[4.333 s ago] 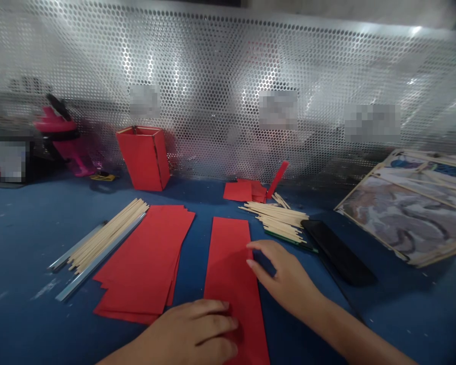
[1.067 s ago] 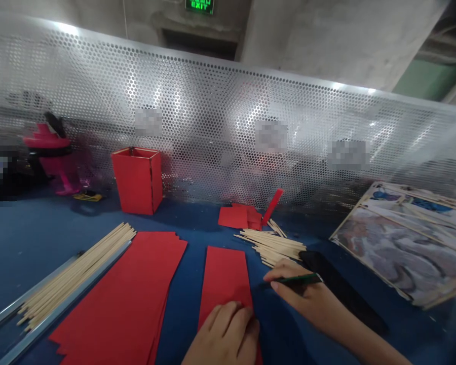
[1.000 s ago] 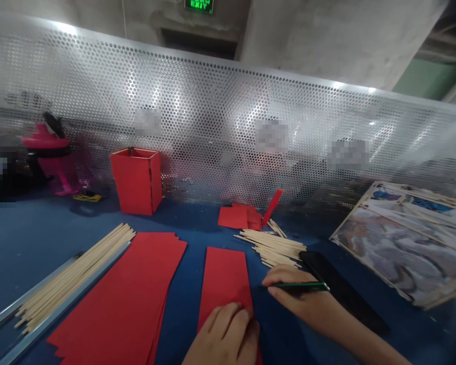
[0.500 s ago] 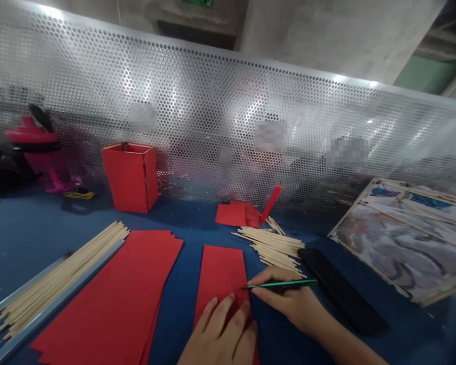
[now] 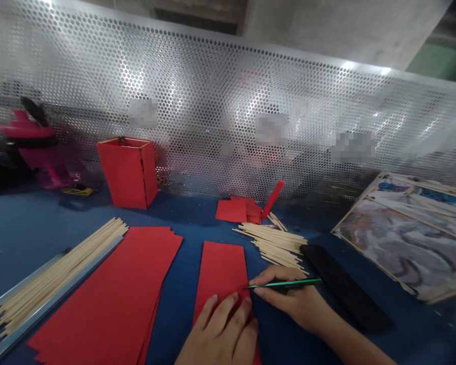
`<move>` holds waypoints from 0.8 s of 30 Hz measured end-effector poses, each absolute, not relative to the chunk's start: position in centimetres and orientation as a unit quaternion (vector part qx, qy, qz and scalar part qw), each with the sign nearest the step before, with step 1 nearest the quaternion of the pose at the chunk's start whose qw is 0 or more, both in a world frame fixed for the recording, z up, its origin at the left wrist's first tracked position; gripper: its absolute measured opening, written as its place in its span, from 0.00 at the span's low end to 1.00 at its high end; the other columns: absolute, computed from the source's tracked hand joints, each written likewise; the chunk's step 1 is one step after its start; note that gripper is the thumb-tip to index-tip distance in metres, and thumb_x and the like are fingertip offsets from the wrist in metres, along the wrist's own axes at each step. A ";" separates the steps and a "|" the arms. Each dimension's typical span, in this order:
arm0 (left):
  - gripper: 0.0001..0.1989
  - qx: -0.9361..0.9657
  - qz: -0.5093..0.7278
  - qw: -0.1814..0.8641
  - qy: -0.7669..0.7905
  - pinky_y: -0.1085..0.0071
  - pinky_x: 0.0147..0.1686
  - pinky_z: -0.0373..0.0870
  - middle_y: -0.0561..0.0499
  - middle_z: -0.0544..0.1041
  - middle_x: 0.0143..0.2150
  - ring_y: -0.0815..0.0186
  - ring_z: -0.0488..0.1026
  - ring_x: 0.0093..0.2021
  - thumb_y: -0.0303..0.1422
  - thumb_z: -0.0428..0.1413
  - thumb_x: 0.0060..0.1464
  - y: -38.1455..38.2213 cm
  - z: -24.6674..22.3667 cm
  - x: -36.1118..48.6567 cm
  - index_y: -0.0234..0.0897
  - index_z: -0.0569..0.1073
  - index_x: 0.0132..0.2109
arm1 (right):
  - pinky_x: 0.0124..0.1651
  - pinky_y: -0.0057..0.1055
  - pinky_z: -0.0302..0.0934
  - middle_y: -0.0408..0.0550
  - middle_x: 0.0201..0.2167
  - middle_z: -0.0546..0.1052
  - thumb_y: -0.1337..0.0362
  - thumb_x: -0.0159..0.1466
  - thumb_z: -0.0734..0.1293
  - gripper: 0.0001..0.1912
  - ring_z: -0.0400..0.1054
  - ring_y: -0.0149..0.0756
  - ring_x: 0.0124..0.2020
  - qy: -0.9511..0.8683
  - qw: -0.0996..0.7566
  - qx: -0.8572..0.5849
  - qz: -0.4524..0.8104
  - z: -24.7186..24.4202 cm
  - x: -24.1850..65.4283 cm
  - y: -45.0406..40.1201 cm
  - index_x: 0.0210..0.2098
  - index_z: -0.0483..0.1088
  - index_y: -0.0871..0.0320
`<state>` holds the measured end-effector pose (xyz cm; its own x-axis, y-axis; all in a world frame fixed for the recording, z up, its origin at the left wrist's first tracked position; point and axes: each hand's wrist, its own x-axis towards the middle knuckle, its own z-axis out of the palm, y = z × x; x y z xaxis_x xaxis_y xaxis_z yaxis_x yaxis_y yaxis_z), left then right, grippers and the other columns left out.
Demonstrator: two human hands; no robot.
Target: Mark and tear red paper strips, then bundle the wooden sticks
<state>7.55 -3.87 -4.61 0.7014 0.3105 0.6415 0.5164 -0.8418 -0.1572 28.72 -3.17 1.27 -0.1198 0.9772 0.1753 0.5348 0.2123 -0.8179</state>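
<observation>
A red paper strip [image 5: 223,263] lies on the blue table at the lower middle. My left hand [image 5: 224,332] rests on it palm down, fingers spread, holding nothing. At the strip's right edge, my right hand [image 5: 289,294] pinches a thin green pencil [image 5: 292,283], its dark tip touching the paper near that edge. The lower part of the strip is partly hidden under my left hand. To the left lies a stack of larger red sheets [image 5: 114,294]. Short wooden sticks [image 5: 275,243] lie in a pile just beyond my right hand.
Long sticks [image 5: 57,279] lie in a metal tray at left. Behind stand a red box [image 5: 127,175] and a pink bottle [image 5: 34,142]. Small red pieces [image 5: 235,210] lie near the perforated metal screen [image 5: 205,106]. A black case [image 5: 345,289] and a framed picture [image 5: 406,238] are at right.
The camera view has shifted slightly. My left hand stays on the red strip, and my right hand still holds the green pencil at its right edge.
</observation>
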 end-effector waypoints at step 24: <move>0.16 -0.926 -0.265 0.136 -0.231 0.63 0.50 0.69 0.51 0.75 0.56 0.59 0.70 0.53 0.32 0.44 0.66 -4.1 -4.9 7.4 0.40 0.70 0.55 | 0.37 0.35 0.71 0.48 0.30 0.83 0.62 0.55 0.72 0.03 0.77 0.42 0.32 -0.698 0.364 -0.536 0.305 1.7 28.5 -3.3 0.28 0.79 0.53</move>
<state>7.43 -4.07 -4.88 0.7528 0.3549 0.5544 0.4991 -0.8569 -0.1292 28.50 -3.32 1.68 -0.1596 0.9704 0.1812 0.5263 0.2390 -0.8160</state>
